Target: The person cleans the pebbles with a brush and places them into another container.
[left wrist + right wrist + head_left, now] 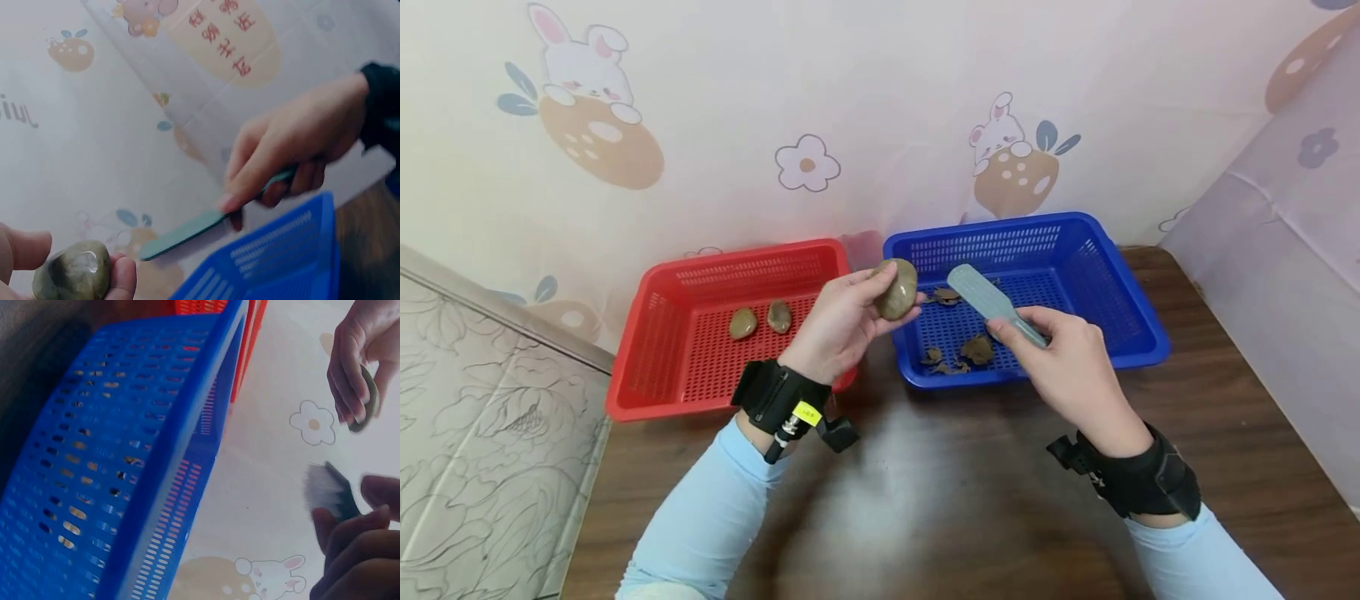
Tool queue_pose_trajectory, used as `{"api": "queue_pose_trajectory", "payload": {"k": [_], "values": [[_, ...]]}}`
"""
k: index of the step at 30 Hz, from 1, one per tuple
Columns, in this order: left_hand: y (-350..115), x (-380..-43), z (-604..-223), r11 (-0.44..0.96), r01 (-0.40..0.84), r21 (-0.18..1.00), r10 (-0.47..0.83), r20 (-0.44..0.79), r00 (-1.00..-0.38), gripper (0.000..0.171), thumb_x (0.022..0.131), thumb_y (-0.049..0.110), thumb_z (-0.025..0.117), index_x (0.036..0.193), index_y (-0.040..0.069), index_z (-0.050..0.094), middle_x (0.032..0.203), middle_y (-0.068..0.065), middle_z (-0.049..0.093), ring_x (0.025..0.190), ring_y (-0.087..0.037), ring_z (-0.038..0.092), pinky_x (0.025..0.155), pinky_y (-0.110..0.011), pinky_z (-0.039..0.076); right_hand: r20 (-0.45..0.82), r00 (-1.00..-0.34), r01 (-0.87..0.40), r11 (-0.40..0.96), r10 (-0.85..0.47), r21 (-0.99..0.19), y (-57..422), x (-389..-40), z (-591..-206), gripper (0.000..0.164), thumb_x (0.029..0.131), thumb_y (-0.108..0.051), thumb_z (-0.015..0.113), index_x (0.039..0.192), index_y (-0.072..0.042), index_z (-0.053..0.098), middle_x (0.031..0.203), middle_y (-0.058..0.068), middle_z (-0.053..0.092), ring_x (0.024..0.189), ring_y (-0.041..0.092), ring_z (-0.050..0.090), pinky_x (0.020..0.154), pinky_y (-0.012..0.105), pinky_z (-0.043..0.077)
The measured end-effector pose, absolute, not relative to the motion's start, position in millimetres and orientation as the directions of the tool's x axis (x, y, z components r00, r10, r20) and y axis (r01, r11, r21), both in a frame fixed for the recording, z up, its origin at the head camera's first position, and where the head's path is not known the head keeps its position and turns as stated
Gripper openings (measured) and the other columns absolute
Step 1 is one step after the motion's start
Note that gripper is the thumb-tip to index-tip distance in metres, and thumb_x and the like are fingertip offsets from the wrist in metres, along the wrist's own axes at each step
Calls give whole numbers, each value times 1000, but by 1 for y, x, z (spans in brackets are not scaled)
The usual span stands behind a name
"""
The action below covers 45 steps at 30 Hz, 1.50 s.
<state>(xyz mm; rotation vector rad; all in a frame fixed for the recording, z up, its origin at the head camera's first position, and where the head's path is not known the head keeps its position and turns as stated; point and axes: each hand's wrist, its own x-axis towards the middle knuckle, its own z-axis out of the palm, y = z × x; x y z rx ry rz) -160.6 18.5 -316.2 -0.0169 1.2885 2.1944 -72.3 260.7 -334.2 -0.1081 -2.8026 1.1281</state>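
My left hand [829, 329] holds a smooth brown-green stone [898, 292] between thumb and fingers, raised over the gap between the two baskets. In the left wrist view the stone [75, 273] looks glossy. A pale green brush [981, 292] is gripped by its handle in my right hand [1067, 358], above the blue basket [1120, 325]. Its flat back faces up in the head view; white bristles [323, 489] show in the right wrist view. Brush and stone are apart. Brown, dirt-like clumps [977, 350] lie in the blue basket's left part.
Left of the blue basket stands a red basket [655, 333], with two similar stones [742, 323] inside. Both baskets sit on a dark wood-grain table [910, 517]. Behind them rises a wall covering [880, 100] printed with rabbits and flowers.
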Motion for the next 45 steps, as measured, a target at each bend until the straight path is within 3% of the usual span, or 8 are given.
{"api": "queue_pose_trajectory", "payload": {"k": [7,14,20,24,28,34,42,45], "values": [[-23,-180,-308,-263,-452,852,355,-350,-867,34,92,21,59,125,9,57,122,-9,53,112,-25,54,96,-40,49,103,-993,-23,771,56,-636,270,-87,-331,54,87,-56,54,117,-12,62,91,11,68,55,16,53,37,28,35],[-75,-196,-305,-144,-477,867,226,-440,-869,36,93,26,56,126,10,55,121,-6,48,113,-24,48,99,-40,47,105,-994,-42,792,28,-609,283,-98,-332,53,89,-54,52,120,-11,60,79,10,61,47,16,48,35,29,32],[-120,-213,-319,160,-465,871,23,-474,-880,41,92,33,57,124,7,56,115,-6,52,103,-21,56,100,-41,46,66,-997,-1,814,46,-581,293,-98,-332,59,88,-60,49,121,-12,58,75,10,56,46,17,47,35,30,32],[-142,-227,-332,365,-472,802,-24,-499,-866,43,92,30,59,125,3,57,117,-8,53,100,-24,56,96,-42,49,39,-996,46,820,83,-571,304,-89,-331,65,86,-64,48,124,-12,57,82,12,58,50,18,49,36,30,35],[-154,-240,-343,548,-451,704,-13,-532,-847,36,92,23,60,119,1,58,109,-12,54,90,-28,56,79,-39,56,11,-993,90,830,115,-551,316,-80,-331,68,86,-64,47,127,-11,54,86,14,58,51,18,50,37,31,36],[-164,-252,-352,807,-293,513,22,-522,-853,29,87,22,64,103,-2,61,85,-11,54,79,-29,54,63,-31,48,30,-983,133,823,179,-553,322,-71,-332,66,86,-62,48,128,-12,55,84,14,57,49,18,47,36,31,33],[-183,-242,-361,897,-240,371,81,-673,-735,28,88,18,62,105,-4,65,85,-13,59,83,-30,56,65,-29,47,22,-986,126,823,165,-554,315,-68,-337,64,87,-62,46,130,-15,54,72,10,53,47,17,44,35,30,31],[-191,-242,-367,933,-186,307,78,-679,-730,31,89,22,61,104,-5,65,85,-12,58,82,-28,55,68,-29,45,4,-988,130,844,155,-520,312,-69,-339,65,88,-63,45,133,-16,52,68,8,50,45,17,42,35,30,28]]}}
